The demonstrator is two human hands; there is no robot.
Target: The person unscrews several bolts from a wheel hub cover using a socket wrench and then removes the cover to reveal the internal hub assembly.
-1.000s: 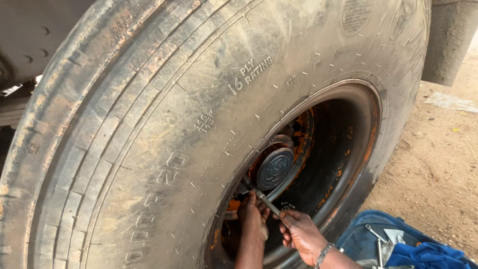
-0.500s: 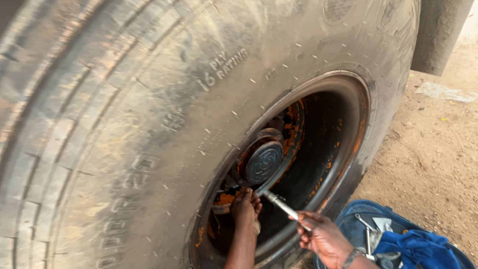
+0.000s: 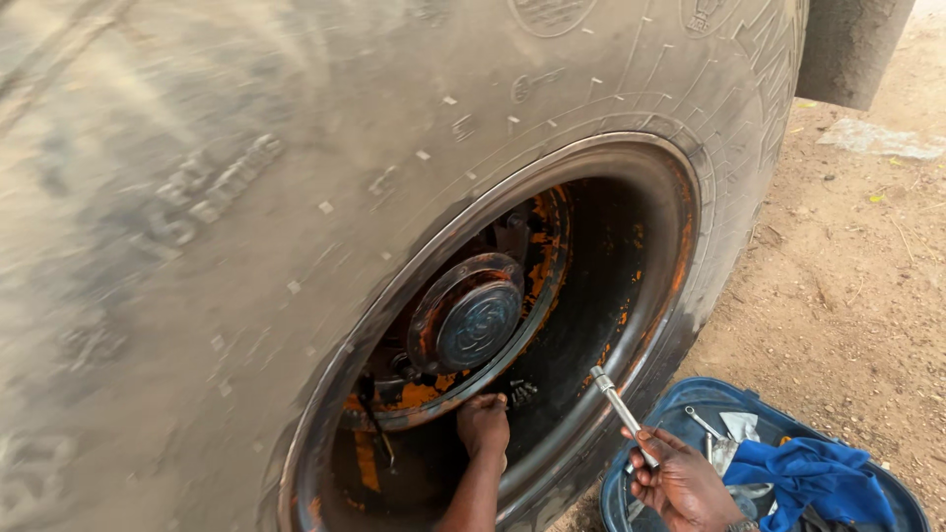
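A huge dusty truck tyre (image 3: pixel 246 227) fills the view, with a deep rusty orange rim (image 3: pixel 641 246) and a round hub cap (image 3: pixel 475 320) in its middle. My left hand (image 3: pixel 483 426) reaches inside the rim, just below the hub, fingers curled against the wheel studs; whether it holds anything I cannot tell. My right hand (image 3: pixel 680 483) is outside the rim at the lower right, gripping a slim metal socket wrench (image 3: pixel 623 412) that points up and left.
A blue plastic basin (image 3: pixel 690 399) on the sandy ground (image 3: pixel 847 276) at the lower right holds a blue cloth (image 3: pixel 808 473) and several metal tools (image 3: pixel 714 429). A dark mud flap (image 3: pixel 847 49) hangs at the top right.
My right hand has pulled the wrench out of the rim, down and to the right, towards the basin. My left hand stays under the hub. The camera has swung left and closer.
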